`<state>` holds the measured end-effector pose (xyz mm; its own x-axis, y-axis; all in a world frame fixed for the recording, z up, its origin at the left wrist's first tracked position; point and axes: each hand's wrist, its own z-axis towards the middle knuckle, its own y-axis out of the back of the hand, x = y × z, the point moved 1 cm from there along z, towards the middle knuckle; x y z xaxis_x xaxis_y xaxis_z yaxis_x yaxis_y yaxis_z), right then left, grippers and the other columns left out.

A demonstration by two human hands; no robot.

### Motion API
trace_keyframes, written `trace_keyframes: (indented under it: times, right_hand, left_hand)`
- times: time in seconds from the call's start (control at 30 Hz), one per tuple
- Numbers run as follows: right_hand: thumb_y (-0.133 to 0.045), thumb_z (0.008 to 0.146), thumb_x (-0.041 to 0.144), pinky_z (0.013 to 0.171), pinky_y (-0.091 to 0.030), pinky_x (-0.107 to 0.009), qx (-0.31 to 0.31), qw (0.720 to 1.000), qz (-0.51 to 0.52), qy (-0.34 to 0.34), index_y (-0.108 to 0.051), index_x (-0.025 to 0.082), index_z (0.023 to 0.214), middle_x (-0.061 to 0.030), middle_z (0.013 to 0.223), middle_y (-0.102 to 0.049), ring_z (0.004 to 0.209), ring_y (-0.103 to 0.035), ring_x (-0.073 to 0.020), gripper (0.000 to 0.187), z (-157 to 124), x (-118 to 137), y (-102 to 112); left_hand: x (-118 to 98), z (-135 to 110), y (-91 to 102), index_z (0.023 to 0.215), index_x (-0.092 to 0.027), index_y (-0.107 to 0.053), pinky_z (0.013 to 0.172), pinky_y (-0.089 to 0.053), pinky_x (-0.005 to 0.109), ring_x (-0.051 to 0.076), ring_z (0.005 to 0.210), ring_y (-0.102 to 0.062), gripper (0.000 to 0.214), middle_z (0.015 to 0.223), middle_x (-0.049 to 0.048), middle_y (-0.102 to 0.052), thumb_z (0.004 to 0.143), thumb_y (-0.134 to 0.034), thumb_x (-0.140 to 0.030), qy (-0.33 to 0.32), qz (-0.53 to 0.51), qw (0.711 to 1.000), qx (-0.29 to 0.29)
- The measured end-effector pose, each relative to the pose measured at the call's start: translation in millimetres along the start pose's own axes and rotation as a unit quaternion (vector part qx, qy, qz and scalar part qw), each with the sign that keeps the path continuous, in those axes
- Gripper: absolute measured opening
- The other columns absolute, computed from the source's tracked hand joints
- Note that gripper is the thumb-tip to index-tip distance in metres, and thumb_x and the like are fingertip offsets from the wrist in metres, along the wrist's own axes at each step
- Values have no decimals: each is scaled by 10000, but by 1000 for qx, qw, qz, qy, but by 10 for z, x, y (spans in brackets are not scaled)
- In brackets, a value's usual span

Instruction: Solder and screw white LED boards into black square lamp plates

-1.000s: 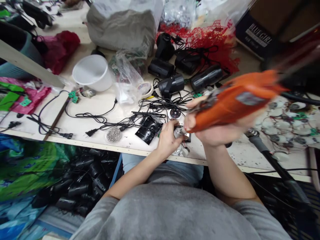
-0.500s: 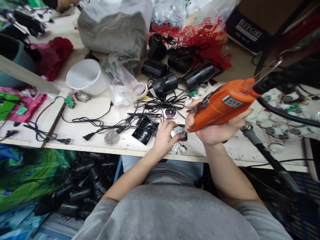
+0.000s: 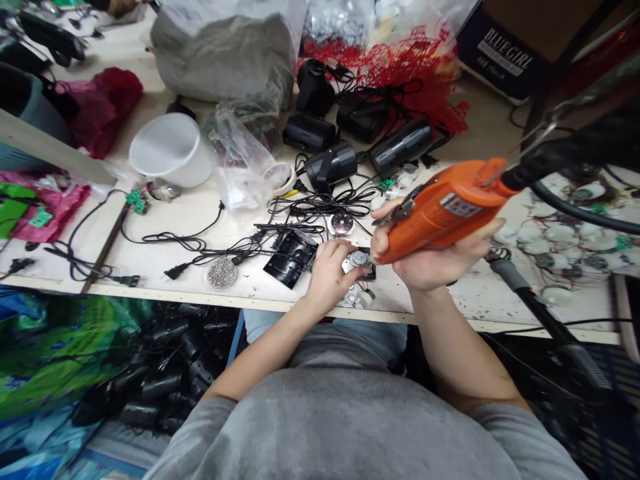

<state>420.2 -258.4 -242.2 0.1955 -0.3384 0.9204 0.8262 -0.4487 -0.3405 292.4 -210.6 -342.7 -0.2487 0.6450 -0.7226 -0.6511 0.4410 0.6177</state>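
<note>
My right hand (image 3: 440,263) is wrapped round an orange electric screwdriver (image 3: 440,210), its tip end pointing down and left. Under that tip, my left hand (image 3: 330,277) grips a small motor assembly (image 3: 357,259) with a round metal part on top, fingers and thumb on its sides. The screwdriver's bit is hidden, so I cannot tell whether it touches the assembly. Just below lies a white plastic piece (image 3: 357,295) near the table edge. An open black housing (image 3: 290,260) rests left of my left hand. A round part with a dark face (image 3: 342,223) sits behind the assembly.
A dish of small screws (image 3: 221,273) is at the left, near black power cords (image 3: 200,247). Behind stand a white tub (image 3: 173,150) and several black housings (image 3: 333,163). Many white motors (image 3: 560,233) lie at right, beside a grey-and-black tool (image 3: 520,287).
Both hands, the screwdriver and the motor assembly stay nearly in place. The view has shifted slightly; otherwise the table looks the same.
</note>
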Motion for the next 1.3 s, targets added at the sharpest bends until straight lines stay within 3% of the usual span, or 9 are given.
trace_keyframes:
  times: [0.4,0.8,0.97,1.17,1.3]
  right_hand:
    - [-444,615,1006,470,-521,-380,5,1000,0,-10,-657,254,717,-44,508,-532,643,-672,-289,789,-1,4,-4]
    - [-348,604,1056,460,-513,-392,18,1000,14,3,-664,256,721,-65,565,-580,649,-671,-285,868,13,-56,39]
    - [-371,599,1046,466,-480,-343,37,998,-16,-44,-652,263,697,-40,545,-588,624,-667,-242,837,100,-48,66]
    - [-429,576,1037,421,-473,-356,28,998,9,-53,-657,272,720,-45,550,-595,562,-630,-242,812,178,-69,-25]
    - [-391,592,1047,405,-469,-363,13,999,9,-30,-668,278,740,-36,540,-587,524,-615,-244,831,116,-15,-32]
  left_hand:
    - [23,-5,-12,1096,-189,-674,942,-462,377,246,1057,-591,346,1091,81,-681,860,-779,-418,-18,-3,1000,-7]
    - [7,4,2,1095,-191,-672,966,-465,381,247,1074,-599,353,1096,80,-685,847,-795,-411,-4,1,1000,5]
    - [9,0,-1,1080,-205,-683,984,-471,402,263,1110,-597,334,1123,85,-681,852,-786,-425,4,7,1000,13]
    - [20,-13,-25,1092,-186,-686,985,-475,396,262,1103,-594,364,1123,94,-677,843,-793,-429,-10,11,1000,-9]
    - [-9,7,4,1091,-201,-683,988,-477,408,263,1098,-592,333,1119,85,-674,846,-789,-400,6,23,1000,11]
